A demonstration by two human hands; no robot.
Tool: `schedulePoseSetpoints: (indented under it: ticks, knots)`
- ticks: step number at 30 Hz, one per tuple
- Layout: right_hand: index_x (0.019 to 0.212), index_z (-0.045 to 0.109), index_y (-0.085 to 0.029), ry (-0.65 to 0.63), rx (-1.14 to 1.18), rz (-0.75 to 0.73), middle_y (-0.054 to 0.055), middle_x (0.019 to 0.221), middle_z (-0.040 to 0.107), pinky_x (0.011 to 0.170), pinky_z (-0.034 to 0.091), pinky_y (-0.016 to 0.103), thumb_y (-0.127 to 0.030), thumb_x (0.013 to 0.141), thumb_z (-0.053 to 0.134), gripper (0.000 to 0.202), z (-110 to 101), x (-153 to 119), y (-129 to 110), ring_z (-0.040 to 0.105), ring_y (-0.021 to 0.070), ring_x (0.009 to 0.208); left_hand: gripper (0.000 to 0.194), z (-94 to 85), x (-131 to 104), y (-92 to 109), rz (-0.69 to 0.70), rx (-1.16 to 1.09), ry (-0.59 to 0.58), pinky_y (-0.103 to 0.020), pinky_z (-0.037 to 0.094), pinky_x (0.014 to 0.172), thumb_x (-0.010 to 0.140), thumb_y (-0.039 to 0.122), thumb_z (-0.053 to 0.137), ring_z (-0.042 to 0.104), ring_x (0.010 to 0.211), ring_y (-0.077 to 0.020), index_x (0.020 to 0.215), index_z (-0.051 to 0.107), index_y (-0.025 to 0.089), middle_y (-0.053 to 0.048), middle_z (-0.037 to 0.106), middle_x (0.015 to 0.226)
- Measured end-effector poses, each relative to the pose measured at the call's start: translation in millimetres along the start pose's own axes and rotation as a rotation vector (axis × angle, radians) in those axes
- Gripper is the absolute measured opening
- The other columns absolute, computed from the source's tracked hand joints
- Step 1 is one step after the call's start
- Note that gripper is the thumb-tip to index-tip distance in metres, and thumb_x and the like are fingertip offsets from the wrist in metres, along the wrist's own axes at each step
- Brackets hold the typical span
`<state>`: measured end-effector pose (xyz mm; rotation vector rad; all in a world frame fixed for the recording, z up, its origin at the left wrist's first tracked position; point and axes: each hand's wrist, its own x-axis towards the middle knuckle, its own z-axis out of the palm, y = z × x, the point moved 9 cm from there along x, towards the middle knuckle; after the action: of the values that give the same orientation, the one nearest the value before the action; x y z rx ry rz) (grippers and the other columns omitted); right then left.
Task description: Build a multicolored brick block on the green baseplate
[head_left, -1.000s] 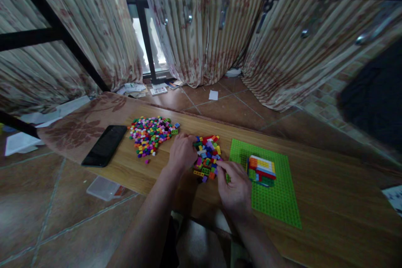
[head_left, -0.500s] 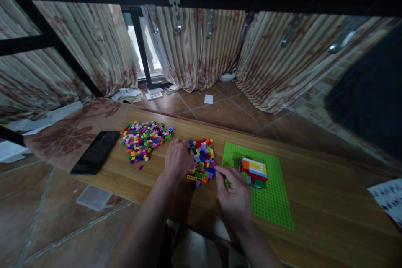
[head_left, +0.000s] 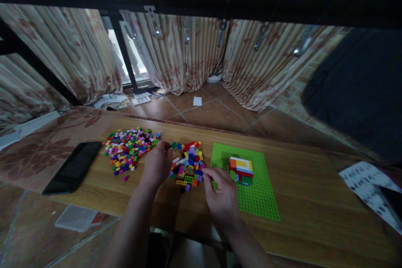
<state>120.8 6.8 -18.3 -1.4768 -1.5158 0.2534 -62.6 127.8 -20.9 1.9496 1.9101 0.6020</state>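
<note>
My left hand (head_left: 158,164) is at the left edge of a middle pile of mixed toy bricks (head_left: 189,163), its fingers curled together. A green brick (head_left: 173,145) shows beside those fingertips; whether they grip anything is hidden. On the pile's right side, my right hand (head_left: 222,196) has thumb and forefinger pinched together near a purple brick. What the pinch holds is too small to make out. Just beyond the right hand, a block of red, white, yellow, orange and green bricks (head_left: 241,170) stands on a green baseplate (head_left: 260,201).
A larger pile of small bricks (head_left: 128,148) spreads over the wooden table (head_left: 314,201) at left, beside a black phone (head_left: 72,168). A printed sheet (head_left: 367,188) lies at the right. A dark bar (head_left: 201,2) with hanging clips crosses above the table.
The view has shifted, moving most things leftward in the picture. My left hand has drawn away from the middle pile, uncovering more bricks. My right hand stays at its right edge.
</note>
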Motion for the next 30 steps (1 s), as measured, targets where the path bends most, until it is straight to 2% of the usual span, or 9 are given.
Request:
schedulePoseSetpoints:
  ticks: [2, 4, 8, 10, 14, 19, 24, 30]
  knots:
    - [0.099, 0.067, -0.021, -0.008, -0.002, -0.006, 0.004, 0.09, 0.07, 0.078, 0.049, 0.033, -0.016, 0.09, 0.05, 0.02, 2.2, -0.8, -2.2, 0.063, 0.0177, 0.084, 0.018, -0.6, -1.4, 6.0, 0.052, -0.17, 0.027, -0.028, 0.044, 0.067, 0.085, 0.029, 0.049, 0.063, 0.076, -0.02, 0.091, 0.061, 0.018, -0.007, 0.068, 0.084]
    - [0.101, 0.067, -0.021, -0.003, 0.001, -0.006, 0.005, 0.091, 0.07, 0.078, 0.049, 0.033, -0.016, 0.09, 0.05, 0.021, 1.5, -0.7, -4.3, 0.063, 0.0179, 0.085, 0.017, 5.4, -4.9, 15.8, 0.121, -0.384, 0.006, -0.026, 0.043, 0.063, 0.083, 0.032, 0.052, 0.061, 0.07, -0.0176, 0.088, 0.06, 0.017, -0.004, 0.066, 0.079]
    - [0.106, 0.065, -0.02, 0.041, 0.021, 0.028, 0.006, 0.094, 0.07, 0.08, 0.051, 0.033, -0.018, 0.09, 0.049, 0.022, -5.0, 1.4, -3.6, 0.064, 0.018, 0.087, 0.018, 28.1, -17.9, 39.7, 0.163, -0.81, -0.163, -0.025, 0.047, 0.065, 0.077, 0.031, 0.058, 0.061, 0.071, -0.0159, 0.087, 0.06, 0.017, -0.003, 0.066, 0.078]
    - [0.107, 0.064, -0.019, 0.06, 0.026, 0.065, 0.006, 0.093, 0.07, 0.079, 0.051, 0.033, -0.019, 0.09, 0.049, 0.023, -7.4, 2.0, 0.6, 0.065, 0.0179, 0.085, 0.017, 38.0, -25.7, 52.5, 0.165, -0.9, -0.256, -0.026, 0.048, 0.068, 0.075, 0.029, 0.061, 0.062, 0.074, -0.0161, 0.087, 0.062, 0.016, -0.003, 0.066, 0.08]
    - [0.116, 0.06, -0.018, 0.092, 0.024, 0.149, 0.007, 0.095, 0.07, 0.079, 0.053, 0.034, -0.019, 0.087, 0.051, 0.031, -9.3, 0.8, 11.8, 0.065, 0.0185, 0.085, 0.014, 48.3, -37.4, 70.3, 0.199, -0.886, -0.38, -0.024, 0.048, 0.067, 0.076, 0.026, 0.061, 0.06, 0.073, -0.0149, 0.086, 0.065, 0.016, -0.002, 0.065, 0.077]
    - [0.12, 0.058, -0.018, 0.09, 0.019, 0.181, 0.01, 0.108, 0.069, 0.083, 0.053, 0.036, -0.019, 0.086, 0.049, 0.035, -8.6, 0.7, 16.1, 0.065, 0.0201, 0.094, 0.017, 54.1, -43.2, 77.6, 0.199, -0.848, -0.462, -0.023, 0.046, 0.063, 0.078, 0.026, 0.059, 0.057, 0.069, -0.013, 0.089, 0.067, 0.016, -0.001, 0.064, 0.077]
    - [0.116, 0.061, -0.019, 0.09, 0.045, 0.169, 0.009, 0.109, 0.069, 0.087, 0.053, 0.037, -0.017, 0.087, 0.048, 0.032, -9.0, 2.3, 14.6, 0.065, 0.0206, 0.099, 0.022, 57.8, -42.3, 77.7, 0.186, -0.859, -0.458, -0.023, 0.048, 0.065, 0.082, 0.031, 0.058, 0.057, 0.072, -0.0134, 0.094, 0.067, 0.016, -0.002, 0.064, 0.081]
    - [0.113, 0.061, -0.018, 0.079, 0.084, 0.198, 0.009, 0.106, 0.07, 0.084, 0.054, 0.035, -0.019, 0.088, 0.048, 0.029, -7.2, 2.5, 16.1, 0.066, 0.0201, 0.096, 0.023, 60.8, -42.8, 77.1, 0.183, -0.91, -0.472, -0.022, 0.048, 0.065, 0.083, 0.033, 0.058, 0.058, 0.071, -0.0125, 0.096, 0.067, 0.017, -0.002, 0.064, 0.083]
